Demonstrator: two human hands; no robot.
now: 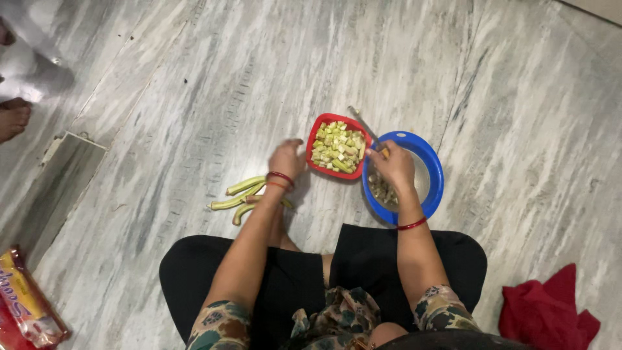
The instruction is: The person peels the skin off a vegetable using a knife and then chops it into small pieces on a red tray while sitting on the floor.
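I sit cross-legged on a grey marble floor. A red square bowl [317, 129] full of chopped green vegetable pieces stands in front of me. My left hand [286, 157] reaches toward its left side with fingers curled, holding nothing that I can see. My right hand [391, 164] grips a knife [363, 122] whose blade points up-left over the red bowl. Under that hand lies a blue round plate [435, 170] with dark scraps on it. Several whole green ridged gourds [241, 194] lie on the floor by my left wrist.
A red cloth [551, 311] is crumpled at the lower right. A snack packet [26, 301] lies at the lower left. Another person's bare foot [11, 118] shows at the left edge, near a raised floor step [61, 175].
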